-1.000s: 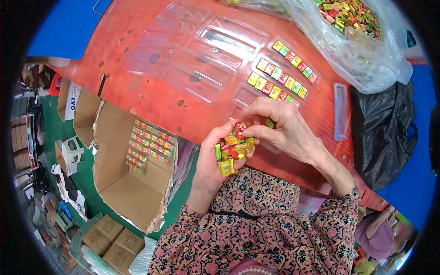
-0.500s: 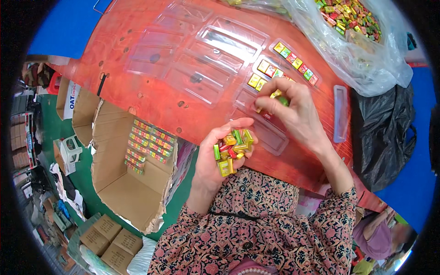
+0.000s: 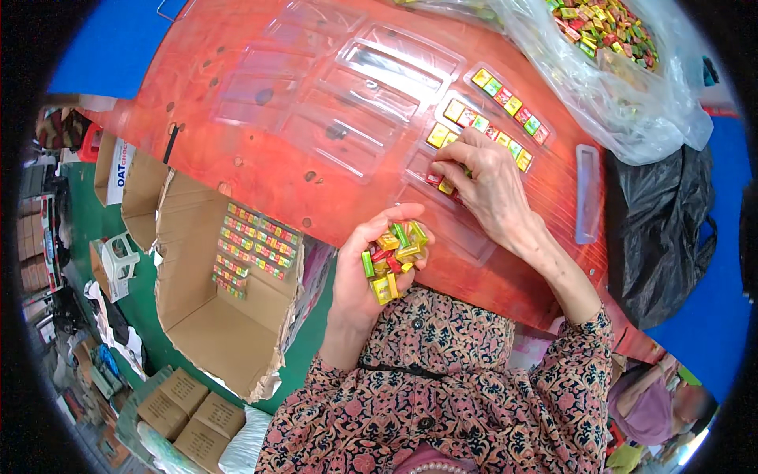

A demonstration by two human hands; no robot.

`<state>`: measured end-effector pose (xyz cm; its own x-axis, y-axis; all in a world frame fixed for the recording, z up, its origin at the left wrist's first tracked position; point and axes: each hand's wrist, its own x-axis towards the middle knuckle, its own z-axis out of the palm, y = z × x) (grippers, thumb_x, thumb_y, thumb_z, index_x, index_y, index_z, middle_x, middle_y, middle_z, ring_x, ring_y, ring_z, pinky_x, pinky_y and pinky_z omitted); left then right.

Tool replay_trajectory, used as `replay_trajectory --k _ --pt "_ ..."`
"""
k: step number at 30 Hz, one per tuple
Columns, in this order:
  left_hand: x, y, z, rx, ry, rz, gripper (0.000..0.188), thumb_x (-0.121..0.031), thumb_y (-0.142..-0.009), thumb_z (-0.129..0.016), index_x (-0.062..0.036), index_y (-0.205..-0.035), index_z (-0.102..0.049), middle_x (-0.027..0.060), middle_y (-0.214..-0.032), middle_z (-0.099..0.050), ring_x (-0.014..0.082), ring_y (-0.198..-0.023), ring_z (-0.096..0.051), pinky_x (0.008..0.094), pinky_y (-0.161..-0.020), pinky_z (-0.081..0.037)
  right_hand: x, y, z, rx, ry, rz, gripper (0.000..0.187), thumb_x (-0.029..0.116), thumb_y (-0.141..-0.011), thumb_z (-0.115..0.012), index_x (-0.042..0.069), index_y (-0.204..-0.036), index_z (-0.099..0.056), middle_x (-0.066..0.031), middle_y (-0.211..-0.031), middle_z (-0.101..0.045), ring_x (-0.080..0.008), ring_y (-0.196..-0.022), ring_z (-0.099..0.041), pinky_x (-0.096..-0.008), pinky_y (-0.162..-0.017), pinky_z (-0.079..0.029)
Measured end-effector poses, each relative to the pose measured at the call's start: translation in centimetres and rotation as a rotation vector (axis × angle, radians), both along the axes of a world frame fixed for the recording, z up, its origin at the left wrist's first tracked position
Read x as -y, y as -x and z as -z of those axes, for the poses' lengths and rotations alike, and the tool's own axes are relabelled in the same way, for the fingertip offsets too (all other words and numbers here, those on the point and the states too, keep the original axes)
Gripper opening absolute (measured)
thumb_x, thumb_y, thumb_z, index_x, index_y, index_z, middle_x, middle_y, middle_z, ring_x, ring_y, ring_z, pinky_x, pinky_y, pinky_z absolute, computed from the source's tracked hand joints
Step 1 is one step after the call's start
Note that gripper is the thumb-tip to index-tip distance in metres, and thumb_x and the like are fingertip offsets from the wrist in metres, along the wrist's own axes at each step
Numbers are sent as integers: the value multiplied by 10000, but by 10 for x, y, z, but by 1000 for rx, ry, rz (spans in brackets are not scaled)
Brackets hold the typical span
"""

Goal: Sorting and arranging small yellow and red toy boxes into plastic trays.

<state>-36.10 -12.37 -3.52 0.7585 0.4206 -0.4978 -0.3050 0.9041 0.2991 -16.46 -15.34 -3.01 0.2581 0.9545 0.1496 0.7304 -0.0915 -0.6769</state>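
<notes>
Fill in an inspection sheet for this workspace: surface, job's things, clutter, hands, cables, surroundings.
Surface: red table with dark spots.
Job's things: small wrapped pieces, some in rows in clear trays; many more in a clear bag.
Clutter: black bag at the table's right.
Hands: left hand cupped, holding a heap of pieces; right hand has its fingertips at a few pieces over a tray.
Cables: nothing seen.
Surroundings: open cardboard box with colourful rows inside, white stool, brown cartons; another person, lower right.

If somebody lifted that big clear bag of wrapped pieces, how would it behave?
The clear bag would probably sag: its film looks thin and creased. The heap of wrapped pieces inside likely makes it weighty, and might spill if tipped, since the bag gapes open.
</notes>
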Motion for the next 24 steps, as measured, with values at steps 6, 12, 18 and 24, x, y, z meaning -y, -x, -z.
replay_trajectory --k 6,12,18,24 --pt "0 -2 1 9 0 -13 451 -303 -921 -382 25 -1210 -492 206 -957 -584 230 -697 -590 217 -385 -415 1 -5 1 -2 27 -9 103 72 -770 -672 -17 -808 -636 -129 -743 -565 -261 -679 -580 -361 -612 -447" --pt "-1 -2 -3 21 36 -29 416 -314 -944 -368 -14 -1202 -498 187 -967 -615 215 -708 -626 207 -425 -454 3 -3 -11 -172 29 -8 111 93 -783 -674 -9 -818 -646 -103 -740 -578 -202 -666 -571 -319 -592 -435" --pt "-3 -3 -5 -6 76 -49 429 -339 -961 -351 -10 -1185 -512 176 -940 -622 223 -708 -629 229 -436 -466 11 15 -40 -361 7 -181 110 100 -798 -659 3 -850 -663 -71 -742 -583 -169 -664 -564 -293 -591 -425" --pt "-2 -3 -7 72 98 -31 359 -304 -958 -355 -23 -1082 -542 122 -859 -638 249 -707 -642 266 -466 -485 6 20 -38 -236 130 -416 260 166 -789 -664 13 -999 -657 -128 -765 -572 -296 -745 -552 -389 -662 -429"
